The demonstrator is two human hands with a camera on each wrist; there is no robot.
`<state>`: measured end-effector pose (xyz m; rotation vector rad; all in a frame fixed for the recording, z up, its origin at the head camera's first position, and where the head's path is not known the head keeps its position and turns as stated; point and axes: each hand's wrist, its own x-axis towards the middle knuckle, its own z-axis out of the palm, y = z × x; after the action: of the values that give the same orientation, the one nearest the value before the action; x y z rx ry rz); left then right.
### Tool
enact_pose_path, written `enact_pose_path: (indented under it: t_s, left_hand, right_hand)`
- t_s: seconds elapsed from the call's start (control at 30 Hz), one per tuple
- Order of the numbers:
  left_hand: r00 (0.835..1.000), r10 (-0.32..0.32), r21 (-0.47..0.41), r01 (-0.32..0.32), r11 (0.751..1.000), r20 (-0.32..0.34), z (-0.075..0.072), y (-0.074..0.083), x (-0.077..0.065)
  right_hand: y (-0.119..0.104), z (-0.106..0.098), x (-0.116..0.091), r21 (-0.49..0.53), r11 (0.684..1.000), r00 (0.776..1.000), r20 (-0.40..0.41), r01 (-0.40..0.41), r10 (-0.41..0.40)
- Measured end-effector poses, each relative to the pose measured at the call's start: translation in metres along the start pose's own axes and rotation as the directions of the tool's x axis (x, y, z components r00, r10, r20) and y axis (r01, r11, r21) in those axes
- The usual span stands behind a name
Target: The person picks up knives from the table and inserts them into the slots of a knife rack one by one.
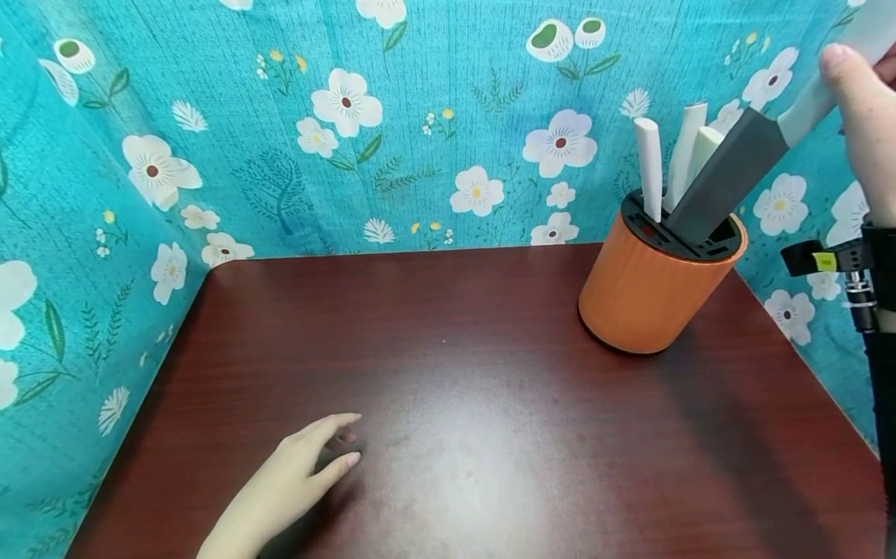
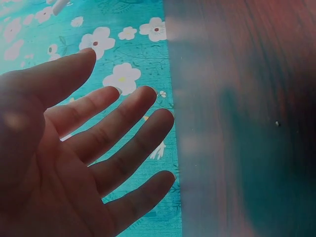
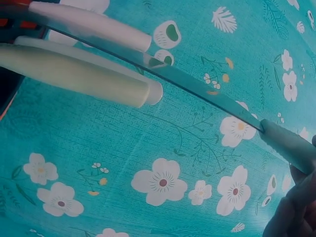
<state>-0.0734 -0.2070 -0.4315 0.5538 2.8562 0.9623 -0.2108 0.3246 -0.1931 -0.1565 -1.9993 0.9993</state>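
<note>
In the head view at the right, my right hand (image 1: 882,119) grips the pale grey-green handle of a knife (image 1: 730,177). Its dark blade slants down to the slotted top of an orange round knife block (image 1: 632,292); whether the tip sits inside a slot, I cannot tell. The right wrist view shows the blade (image 3: 212,96) running from the fingers toward the block, past other knife handles (image 3: 84,76). My left hand (image 1: 280,479) hovers at or just over the table at lower left, fingers loosely bent, holding nothing; its palm shows in the left wrist view.
A dark red-brown wooden table (image 1: 436,355) spreads below. Behind it and along both sides hangs a turquoise flowered cloth (image 1: 425,105). Several pale knife handles (image 1: 649,166) stand up out of the block, close beside the slanting blade. The block stands near the table's back right corner.
</note>
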Motion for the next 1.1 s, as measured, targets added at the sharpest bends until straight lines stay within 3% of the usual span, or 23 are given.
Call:
enact_pose_path:
  t_s: [0.4,0.83,1.1]
  left_hand:
    - [1.0,0.004,0.021,-0.005,1.0,0.003,0.003,0.001,0.002]
    - [0.999,-0.034,0.013,0.033,0.999,0.023,0.002,0.005,0.002]
    - [0.999,-0.033,-0.008,0.033,0.999,0.021,0.004,0.004,-0.001]
  right_hand:
    - [0.0,-0.002,-0.001,-0.014,0.999,0.999,0.018,0.035,-0.035]
    - [-0.008,0.0,-0.007,-0.013,0.996,0.994,0.069,0.087,-0.086]
    - [0.005,0.009,-0.018,-0.13,0.972,0.975,0.137,0.194,-0.177]
